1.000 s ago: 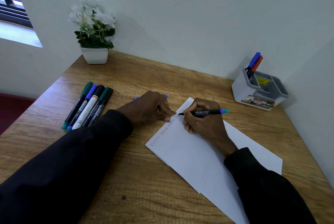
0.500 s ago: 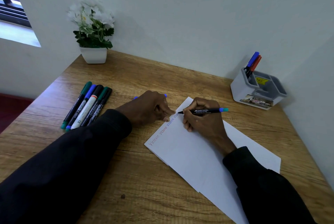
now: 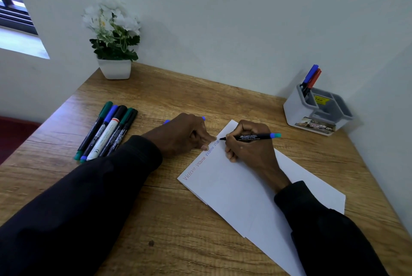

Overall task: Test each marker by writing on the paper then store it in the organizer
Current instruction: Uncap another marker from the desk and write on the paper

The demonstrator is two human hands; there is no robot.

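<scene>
Five spare markers point(image 3: 107, 131) in row on surface point(image 3: 178, 231), left; stored pair point(image 3: 311, 77) upright in organizer point(image 3: 296, 108), far right. Right hand point(image 3: 252, 153) fingers pinch marker point(image 3: 249, 137), tip on paper point(image 3: 234, 186) near far corner. Left hand point(image 3: 182, 135) fingers curled over blue piece point(image 3: 203, 118) (cap or not, cannot tell), fingertips pinning paper edge.

Risks:
- Row out of room, tip slips onto wood.
- Ink on left fingertips, just beside tip.
- Paper skids if pin eases.

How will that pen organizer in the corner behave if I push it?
The organizer looks like thin plastic and holds only two markers, so it is probably light and would slide on the smooth table. Its base looks wide, so tipping seems unlikely, though the leaning markers may rattle or shift.
</scene>
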